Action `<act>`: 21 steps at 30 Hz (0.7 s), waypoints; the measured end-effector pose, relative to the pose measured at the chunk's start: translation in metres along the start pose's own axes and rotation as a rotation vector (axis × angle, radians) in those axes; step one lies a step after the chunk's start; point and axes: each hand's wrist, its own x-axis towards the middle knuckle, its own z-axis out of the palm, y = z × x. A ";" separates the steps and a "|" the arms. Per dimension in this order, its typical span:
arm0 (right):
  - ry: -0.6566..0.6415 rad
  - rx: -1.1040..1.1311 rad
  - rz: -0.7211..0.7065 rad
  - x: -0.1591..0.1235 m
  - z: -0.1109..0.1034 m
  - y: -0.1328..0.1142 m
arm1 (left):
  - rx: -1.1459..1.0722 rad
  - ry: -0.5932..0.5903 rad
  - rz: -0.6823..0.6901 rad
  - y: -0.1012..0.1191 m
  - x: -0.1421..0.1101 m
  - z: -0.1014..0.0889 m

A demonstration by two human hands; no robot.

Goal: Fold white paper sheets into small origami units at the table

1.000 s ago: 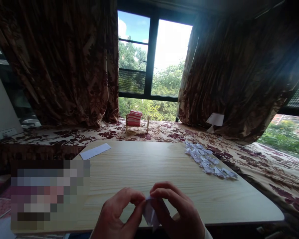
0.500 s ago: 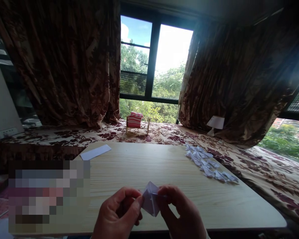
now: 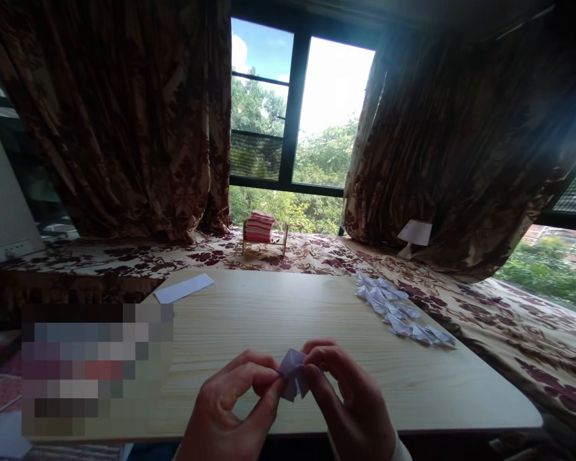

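Observation:
Between both hands, above the near part of the table, is a small folded piece of white paper [image 3: 293,370] with creased facets and pointed lower flaps. My left hand [image 3: 237,400] pinches its left edge between thumb and fingertips. On the other side, my right hand [image 3: 348,394] grips the right edge the same way, partly covering it. Several folded paper pieces [image 3: 388,304] lie in overlapping rows at the table's right side. A flat white paper strip [image 3: 185,289] rests near the far left corner.
The pale wooden table [image 3: 249,314] stands against a ledge with flowered cloth [image 3: 317,250]. On the ledge are a small rack [image 3: 284,242] holding folded striped cloths [image 3: 259,227] and a white lamp [image 3: 415,234]. A pixelated patch [image 3: 91,365] hides the table's left side.
The paper has turned in my hands from an open diamond shape to a narrower form with its lower flaps parted. Both hands still pinch it, and the view has shifted slightly.

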 end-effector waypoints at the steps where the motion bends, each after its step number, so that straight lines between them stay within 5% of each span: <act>1: -0.022 -0.015 -0.017 0.000 -0.001 -0.001 | 0.005 -0.002 -0.004 0.000 0.000 0.000; 6: -0.034 -0.091 -0.092 0.004 -0.002 -0.002 | 0.020 0.001 -0.032 0.001 0.000 -0.002; 16: 0.015 -0.095 -0.026 0.007 -0.001 0.001 | 0.018 0.012 -0.071 0.006 0.001 0.003; 21: -0.069 -0.055 -0.036 0.012 0.000 0.001 | 0.040 0.010 -0.054 0.006 0.001 0.001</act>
